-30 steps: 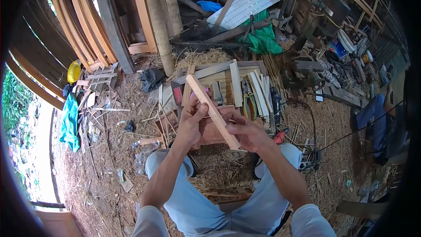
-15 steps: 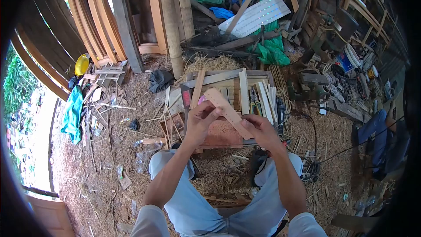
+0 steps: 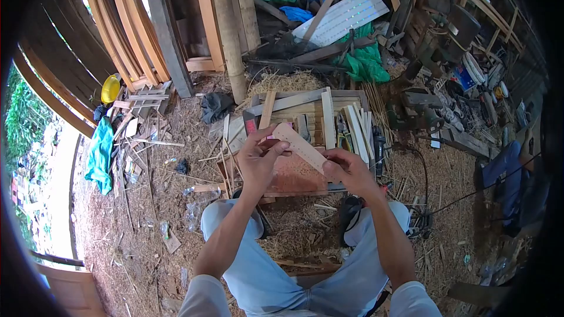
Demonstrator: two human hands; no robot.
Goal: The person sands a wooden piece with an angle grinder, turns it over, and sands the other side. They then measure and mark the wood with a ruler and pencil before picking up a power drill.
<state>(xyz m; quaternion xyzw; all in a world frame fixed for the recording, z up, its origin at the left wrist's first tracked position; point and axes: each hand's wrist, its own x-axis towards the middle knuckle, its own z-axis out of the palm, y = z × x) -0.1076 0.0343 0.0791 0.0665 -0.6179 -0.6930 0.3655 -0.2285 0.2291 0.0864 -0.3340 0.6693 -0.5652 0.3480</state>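
A pale wooden piece with small holes (image 3: 301, 148) is held up between my two hands. My left hand (image 3: 259, 158) grips its upper left end between thumb and fingers. The lower right end is pinched by my right hand (image 3: 349, 171). Beneath the piece lies a reddish-brown board (image 3: 294, 175) on a low workbench (image 3: 282, 105). Pale wood strips (image 3: 328, 118) rest on the bench to the right of the held piece. A red item (image 3: 251, 125) shows just above my left hand.
A wooden box (image 3: 225, 169) stands left of the bench. Dark tools (image 3: 378, 151) lie at its right side. A bamboo post (image 3: 234, 64) rises behind it. At the far right, a person's blue-clothed leg (image 3: 502, 170) is visible. Wood scraps and shavings cover the ground (image 3: 176, 211).
The wooden piece has turned slightly and looks shorter from this angle. My left hand has moved a little left, with its fingers placed differently on the end.
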